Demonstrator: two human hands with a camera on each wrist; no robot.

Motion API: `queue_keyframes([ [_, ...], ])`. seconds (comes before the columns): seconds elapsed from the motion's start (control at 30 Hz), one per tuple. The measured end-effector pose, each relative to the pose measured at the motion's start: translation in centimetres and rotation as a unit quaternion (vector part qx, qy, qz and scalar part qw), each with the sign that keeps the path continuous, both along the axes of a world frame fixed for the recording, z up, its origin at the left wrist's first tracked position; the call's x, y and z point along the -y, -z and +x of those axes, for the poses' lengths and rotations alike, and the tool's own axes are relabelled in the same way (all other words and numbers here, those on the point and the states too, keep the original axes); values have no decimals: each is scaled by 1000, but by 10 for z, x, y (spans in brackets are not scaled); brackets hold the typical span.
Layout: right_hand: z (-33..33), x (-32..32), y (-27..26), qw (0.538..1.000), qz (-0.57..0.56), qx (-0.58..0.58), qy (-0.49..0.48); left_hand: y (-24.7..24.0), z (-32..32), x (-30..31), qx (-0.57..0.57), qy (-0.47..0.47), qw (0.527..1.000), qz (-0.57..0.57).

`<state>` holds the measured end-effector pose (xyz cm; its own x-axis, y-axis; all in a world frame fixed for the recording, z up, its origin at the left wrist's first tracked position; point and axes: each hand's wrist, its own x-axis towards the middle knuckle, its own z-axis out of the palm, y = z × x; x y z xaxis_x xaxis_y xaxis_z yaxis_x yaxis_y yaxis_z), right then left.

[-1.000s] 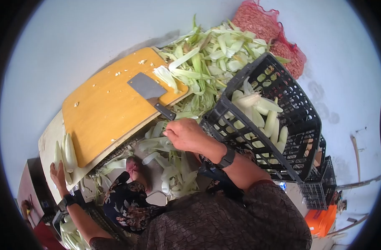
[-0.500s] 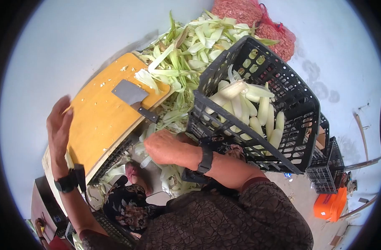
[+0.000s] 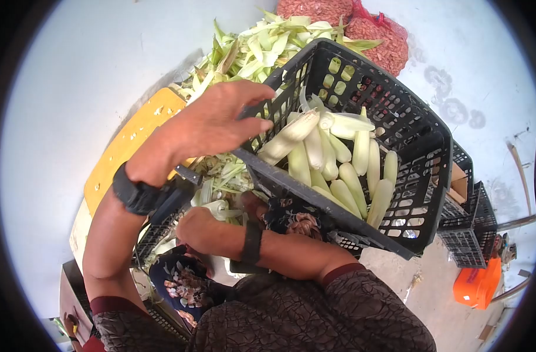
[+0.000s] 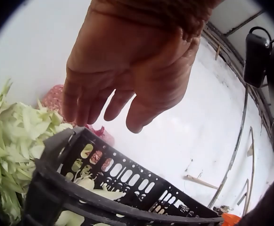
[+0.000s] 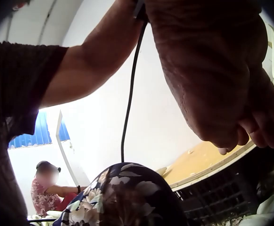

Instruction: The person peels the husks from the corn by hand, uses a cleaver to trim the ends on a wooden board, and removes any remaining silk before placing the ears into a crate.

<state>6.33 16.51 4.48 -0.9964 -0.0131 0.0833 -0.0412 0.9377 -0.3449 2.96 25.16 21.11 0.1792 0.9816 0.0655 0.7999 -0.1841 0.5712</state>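
Note:
My left hand [image 3: 221, 117] reaches over the near left rim of the black plastic crate [image 3: 332, 205], thumb and fingers spread apart, nothing between them. Inside the crate lie several ears of corn [image 3: 350, 188] in pale husks, the closest a short way from the fingertips. The left wrist view has the same hand [image 4: 127, 70] above the crate's rim. Low before the body, my right hand [image 3: 200, 229] hangs with loosely curled fingers and no object showing in it. From the right wrist, that hand [image 5: 226, 89] appears near the edge of the yellow board [image 5: 198, 162].
Behind the crate, stripped husks [image 3: 262, 50] are heaped beside red mesh sacks [image 3: 376, 44]. A cleaver's handle [image 3: 189, 174] shows beyond the left wrist. More black crates [image 3: 470, 217] and an orange container [image 3: 479, 284] stand at the right. Another person [image 5: 47, 188] sits in the background.
My left hand has left the husked ears at the board's left end, risen, and swung right to the crate. The right hand has drawn back toward the body. The view has turned toward the crate.

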Motion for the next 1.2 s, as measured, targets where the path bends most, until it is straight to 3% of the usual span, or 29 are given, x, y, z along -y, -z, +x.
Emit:
queue_keyframes([
  [0.1, 3, -2, -11, 997, 0, 71, -7, 13, 16, -27, -21, 49, 999, -12],
  [0.2, 2, 0, 1, 1000, 1, -10, -28, 13, 35, -52, -106, 131, 984, -59],
  [0.3, 4, 4, -2, 999, 23, 14, -20, 23, 47, -77, -126, 163, 977, -59],
  [0.47, 11, 8, 2, 996, 13, -81, -23, 33, 64, -116, -160, 135, 971, -116],
  [0.53, 11, 12, 2, 997, -10, -81, 3, 36, 69, -130, -223, 163, 947, -164],
  [0.63, 2, 15, 13, 996, -4, -89, -1, 66, 62, -149, -197, 177, 951, -159],
  [0.7, -6, 23, 22, 994, -3, -88, 60, 81, 61, -156, -201, 158, 951, -175],
  [0.83, -10, 27, 41, 986, 1, -165, 9, 109, 60, -162, -191, 131, 960, -159],
  [0.97, 6, 19, 20, 993, 3, -118, 9, 101, 76, -157, -284, 146, 926, -200],
  [1.2, 27, 4, -27, 999, 28, -21, 18, 100, 59, -168, -308, 176, 917, -183],
])
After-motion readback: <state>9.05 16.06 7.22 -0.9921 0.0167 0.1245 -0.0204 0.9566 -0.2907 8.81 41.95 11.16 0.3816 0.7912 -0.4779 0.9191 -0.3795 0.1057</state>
